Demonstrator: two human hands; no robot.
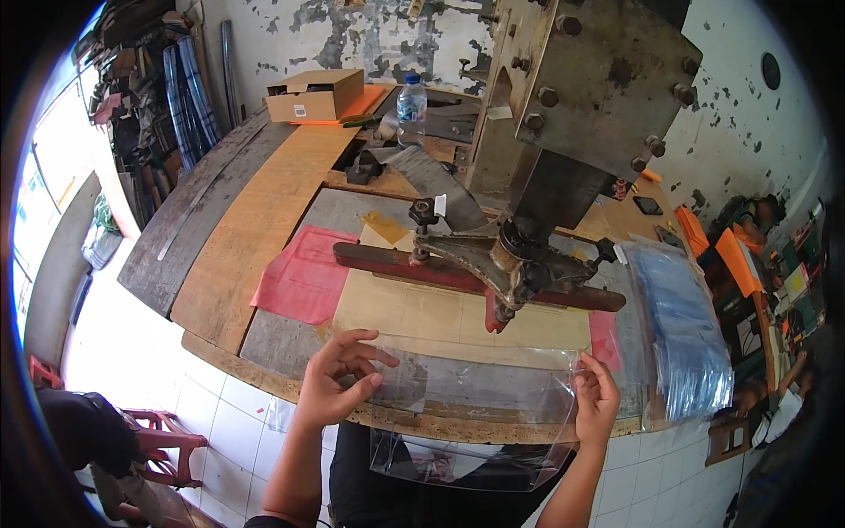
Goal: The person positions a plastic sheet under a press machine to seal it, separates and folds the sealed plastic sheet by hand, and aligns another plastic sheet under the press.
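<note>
A clear plastic sheet or sleeve spans the space between my hands, over the table's front edge and above my lap. At its upper right corner, my right hand pinches the plastic between thumb and fingers. My left hand is by the left edge, fingers loosely curled and apart from the thumb; it looks open, perhaps touching the film. Just beyond lies a beige board under the red bar of a heavy metal press. Pink sheets stick out on both sides of the board.
A stack of bluish clear plastic sleeves lies at the table's right. Further back are a cardboard box, a water bottle and a grey strip. A red stool stands on the floor at left, near another person.
</note>
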